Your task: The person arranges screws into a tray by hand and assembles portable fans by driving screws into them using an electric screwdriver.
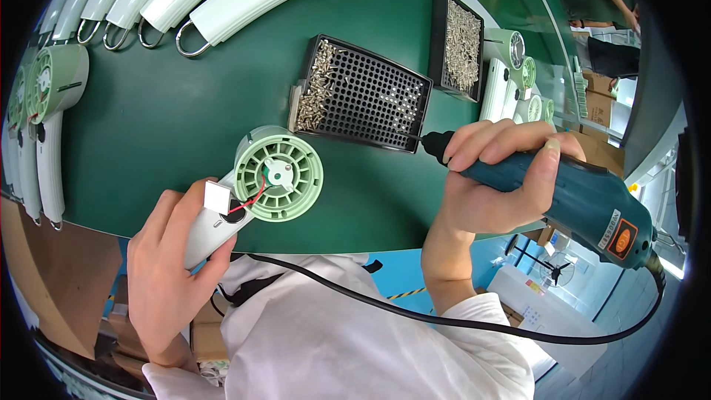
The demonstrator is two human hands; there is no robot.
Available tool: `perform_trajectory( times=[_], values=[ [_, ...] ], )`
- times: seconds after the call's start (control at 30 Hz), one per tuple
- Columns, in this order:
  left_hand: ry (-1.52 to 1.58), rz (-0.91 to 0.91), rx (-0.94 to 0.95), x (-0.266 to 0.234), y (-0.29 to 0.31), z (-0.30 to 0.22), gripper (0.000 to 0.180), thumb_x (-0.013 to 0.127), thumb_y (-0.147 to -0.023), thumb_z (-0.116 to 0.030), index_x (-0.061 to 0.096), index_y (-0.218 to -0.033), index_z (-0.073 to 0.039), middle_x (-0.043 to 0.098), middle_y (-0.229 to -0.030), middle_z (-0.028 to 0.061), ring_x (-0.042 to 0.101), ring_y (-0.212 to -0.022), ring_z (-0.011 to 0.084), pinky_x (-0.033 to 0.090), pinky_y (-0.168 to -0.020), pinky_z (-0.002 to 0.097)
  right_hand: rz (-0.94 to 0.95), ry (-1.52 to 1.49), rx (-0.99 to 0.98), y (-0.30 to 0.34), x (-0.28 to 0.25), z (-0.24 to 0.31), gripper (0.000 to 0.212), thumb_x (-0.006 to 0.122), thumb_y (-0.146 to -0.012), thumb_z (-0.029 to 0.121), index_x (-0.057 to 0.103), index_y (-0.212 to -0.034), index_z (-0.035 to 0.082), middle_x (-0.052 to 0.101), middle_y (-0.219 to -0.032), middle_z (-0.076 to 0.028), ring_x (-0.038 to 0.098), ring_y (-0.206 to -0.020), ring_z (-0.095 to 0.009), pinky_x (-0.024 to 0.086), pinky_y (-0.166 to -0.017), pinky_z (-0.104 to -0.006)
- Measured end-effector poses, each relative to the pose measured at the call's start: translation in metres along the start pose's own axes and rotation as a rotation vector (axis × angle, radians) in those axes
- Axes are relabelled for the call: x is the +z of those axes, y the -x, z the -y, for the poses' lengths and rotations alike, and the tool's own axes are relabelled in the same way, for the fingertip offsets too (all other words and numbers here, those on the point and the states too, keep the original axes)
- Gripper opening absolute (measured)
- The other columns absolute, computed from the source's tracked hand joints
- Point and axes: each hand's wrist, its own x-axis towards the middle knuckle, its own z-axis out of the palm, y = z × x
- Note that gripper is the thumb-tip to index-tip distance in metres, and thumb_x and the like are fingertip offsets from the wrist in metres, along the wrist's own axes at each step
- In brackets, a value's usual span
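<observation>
1. Centre of the bench: a half-built handheld fan (263,185), its pale green round head lying open-face up on the green table (170,126), red and black wires running across the hub to a small white block on the handle.
2. The left hand (167,267) has its fingers wrapped round the fan's white handle, near the table's front edge.
3. Over on the right, the right hand (492,185) is clenched tight around a teal electric screwdriver (585,204), its dark tip pointing left and touching the near corner of the black screw tray (374,96).
4. That tray is a perforated grid, with silvery screws (317,89) heaped along its left side.
5. Just behind it sits a second black tray (458,46) full of screws.
6. The driver's black cable (444,318) loops across the white sleeves below.
7. Finished fans (222,0) line the table's far edge, with more at the left (48,104) and right (511,67).
</observation>
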Motion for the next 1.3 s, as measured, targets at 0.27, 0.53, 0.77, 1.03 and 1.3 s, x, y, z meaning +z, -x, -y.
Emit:
perform_trajectory(
  times=[0.27, 0.53, 0.77, 1.03, 1.3],
  values=[
    [-0.003, 0.017, 0.105, 0.005, -0.006, -0.004, 0.051, 0.076, -0.069, -0.009, 0.061, -0.118, -0.003, 0.056, -0.087, 0.0088, 0.058, -0.065, 0.0269, 0.047, -0.056, 0.0351, 0.002, 0.046, -0.007, 0.001, 0.004, 0.002, 0.018, 0.049, -0.093, 0.015, 0.040, -0.107, 0.007, 0.050, -0.059, -0.014, 0.048, -0.037, -0.023, 0.047, -0.036, -0.0385],
    [0.010, 0.060, 0.194, 0.007, -0.012, -0.009, 0.052, 0.075, -0.073, -0.012, 0.058, -0.121, 0.000, 0.054, -0.089, 0.0112, 0.058, -0.064, 0.0274, 0.048, -0.056, 0.0362, 0.058, -0.050, -0.167, 0.009, 0.023, 0.041, 0.033, 0.038, -0.098, 0.032, 0.051, -0.106, 0.004, 0.045, -0.066, -0.007, 0.042, -0.039, -0.017, 0.035, -0.035, -0.0313],
    [0.011, 0.111, 0.083, 0.007, -0.008, -0.008, 0.057, 0.077, -0.068, -0.011, 0.060, -0.122, -0.004, 0.057, -0.093, 0.0097, 0.059, -0.070, 0.0288, 0.048, -0.063, 0.0363, 0.253, -0.243, -0.181, 0.033, 0.055, 0.054, 0.036, 0.048, -0.095, 0.032, 0.043, -0.108, -0.001, 0.047, -0.066, -0.008, 0.043, -0.039, -0.018, 0.044, -0.035, -0.0296],
    [0.059, 0.095, 0.126, 0.007, -0.009, -0.004, 0.056, 0.077, -0.069, -0.009, 0.060, -0.122, -0.002, 0.056, -0.089, 0.0111, 0.058, -0.067, 0.0305, 0.048, -0.060, 0.0380, 0.340, -0.168, -0.159, 0.039, 0.061, 0.053, 0.034, 0.045, -0.096, 0.031, 0.039, -0.108, 0.000, 0.047, -0.065, -0.009, 0.044, -0.038, -0.018, 0.046, -0.034, -0.0297],
    [0.076, 0.054, 0.152, 0.009, -0.006, 0.002, 0.059, 0.076, -0.070, -0.009, 0.057, -0.126, -0.003, 0.053, -0.086, 0.0111, 0.056, -0.065, 0.0313, 0.047, -0.059, 0.0394, 0.413, -0.142, -0.101, 0.047, 0.070, 0.044, 0.031, 0.049, -0.093, 0.028, 0.035, -0.107, 0.004, 0.050, -0.066, -0.012, 0.049, -0.037, -0.021, 0.047, -0.032, -0.0328]
  ],
)
